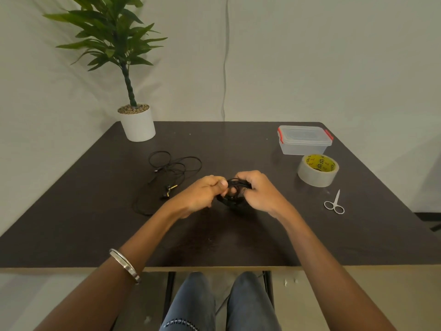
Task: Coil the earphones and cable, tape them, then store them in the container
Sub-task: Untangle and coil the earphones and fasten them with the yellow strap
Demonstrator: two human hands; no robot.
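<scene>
A bundle of coiled black cable point(232, 193) hangs between my two hands just above the middle of the dark table point(95, 211). My left hand point(205, 192) pinches its left side and my right hand point(256, 189) grips its right side. A second black cable with gold plugs, the loose earphones point(170, 173), lies spread on the table to the left. A roll of clear tape with a yellow core point(317, 170) stands at the right. Behind it sits the clear container with red clips point(304, 140), lid on.
Small white-handled scissors point(334, 203) lie at the right, in front of the tape. A potted plant in a white pot point(137, 124) stands at the back left corner. The table's front edge runs just above my knees.
</scene>
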